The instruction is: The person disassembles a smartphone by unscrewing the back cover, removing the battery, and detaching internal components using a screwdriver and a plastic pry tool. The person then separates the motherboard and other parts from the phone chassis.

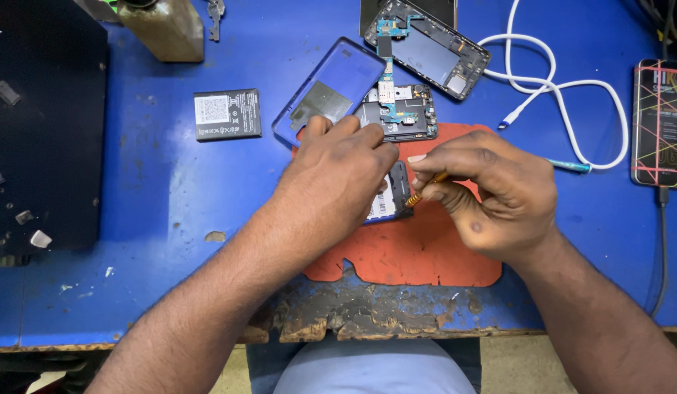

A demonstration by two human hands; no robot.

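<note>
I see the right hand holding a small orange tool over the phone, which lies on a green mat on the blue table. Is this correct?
Not quite: the mat is orange-red, not green, as the head view shows. The rest stands: the right hand holds a small orange tool at the phone, which lies on that mat on the blue table.
</note>
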